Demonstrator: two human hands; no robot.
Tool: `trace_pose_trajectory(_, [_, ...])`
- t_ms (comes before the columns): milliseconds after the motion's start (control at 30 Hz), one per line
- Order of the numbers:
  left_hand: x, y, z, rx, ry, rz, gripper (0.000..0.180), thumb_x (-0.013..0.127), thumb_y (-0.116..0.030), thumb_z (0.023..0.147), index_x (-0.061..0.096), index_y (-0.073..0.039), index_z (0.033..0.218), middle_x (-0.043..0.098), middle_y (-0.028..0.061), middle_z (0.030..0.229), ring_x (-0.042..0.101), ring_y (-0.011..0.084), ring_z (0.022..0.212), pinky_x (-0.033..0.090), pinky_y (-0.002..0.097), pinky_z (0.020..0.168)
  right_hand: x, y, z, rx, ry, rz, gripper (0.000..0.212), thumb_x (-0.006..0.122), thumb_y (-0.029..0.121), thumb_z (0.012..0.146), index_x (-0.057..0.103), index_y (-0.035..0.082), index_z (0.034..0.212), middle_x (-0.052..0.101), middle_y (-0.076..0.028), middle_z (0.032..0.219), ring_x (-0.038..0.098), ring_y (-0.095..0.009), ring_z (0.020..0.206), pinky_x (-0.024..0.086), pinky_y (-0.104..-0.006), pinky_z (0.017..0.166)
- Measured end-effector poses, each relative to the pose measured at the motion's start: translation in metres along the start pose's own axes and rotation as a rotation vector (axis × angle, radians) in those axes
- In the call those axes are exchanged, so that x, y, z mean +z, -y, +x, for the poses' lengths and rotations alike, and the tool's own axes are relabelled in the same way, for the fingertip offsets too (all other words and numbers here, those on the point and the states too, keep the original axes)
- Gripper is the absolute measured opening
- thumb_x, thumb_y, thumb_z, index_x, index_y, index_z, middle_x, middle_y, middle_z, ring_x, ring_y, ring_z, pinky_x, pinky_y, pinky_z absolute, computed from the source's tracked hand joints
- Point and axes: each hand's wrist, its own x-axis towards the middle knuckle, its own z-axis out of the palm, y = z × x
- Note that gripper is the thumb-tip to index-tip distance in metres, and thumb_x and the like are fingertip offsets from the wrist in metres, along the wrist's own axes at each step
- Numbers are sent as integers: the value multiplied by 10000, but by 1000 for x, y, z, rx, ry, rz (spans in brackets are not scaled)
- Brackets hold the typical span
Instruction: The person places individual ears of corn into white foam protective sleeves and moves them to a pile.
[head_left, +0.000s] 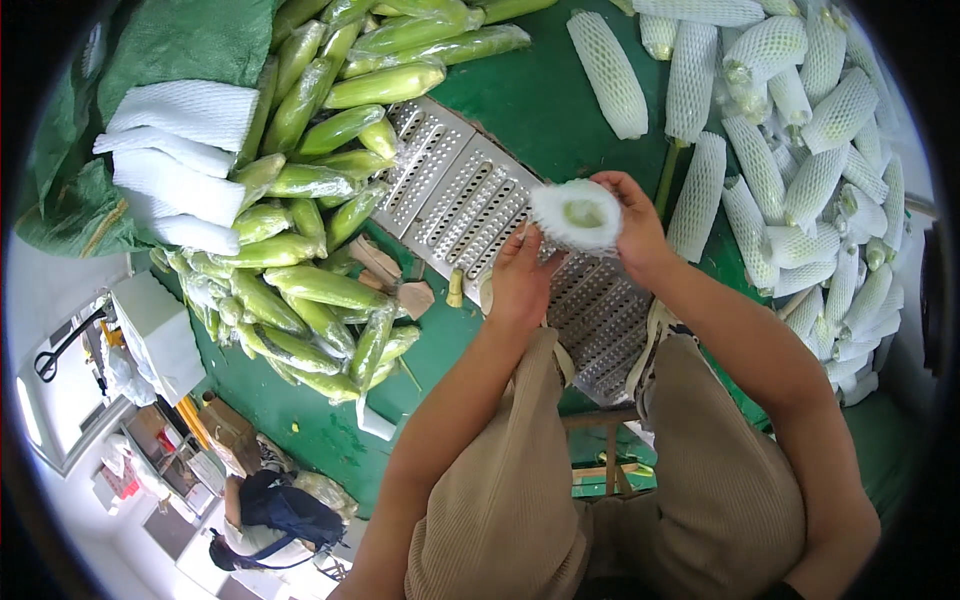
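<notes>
Between my hands a white foam net sleeve (546,215) is held with its round end facing up. Pale green shows in its middle; whether that is a corn ear inside, I cannot tell. My right hand (640,228) grips its right side, thumb and fingers closed on the rim. On the lower left edge, the fingertips of my left hand (522,275) pinch it. Below is a perforated metal plate (470,190) on the floor. To the left lies a big heap of plastic-wrapped corn ears (310,285). At the right, corn ears in white foam net sleeves (820,180) are piled.
A stack of flat white foam sleeves (185,150) lies on green sacking (190,50) at the far left. Broken brown pieces (375,262) and a short corn stub (455,288) rest beside the plate. Another person (275,520) in dark clothing is at the lower left.
</notes>
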Motion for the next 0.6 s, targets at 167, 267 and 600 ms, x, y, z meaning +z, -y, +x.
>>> trace_pose_trajectory(167, [-27,15,48,71,-165,1220,261,522,-174,965,532,-30,1183,568,128,1125,574,278,973,458,419,878,-50,-70,12,-507,116,-1168,298,642,65,847,575,50,1137,605,-129,1172,594,-290,1052,463,-336,926])
trace_pose_trajectory(267, [-50,14,49,834,-122,1706,489,579,4,781,501,-33,1263,436,236,1345,426,439,1228,387,464,1011,-12,-46,8,-375,274,-1160,823,764,229,682,353,19,1364,449,-205,1355,383,-360,1285,306,-402,1093])
trace_pose_trajectory(600, [35,-4,-33,113,951,1497,389,616,-77,824,574,-7,1204,628,184,1125,604,324,1042,464,377,910,-90,52,-128,372,-245,-210,631,752,360,791,461,77,1273,592,-100,1134,578,-215,1003,486,-353,846])
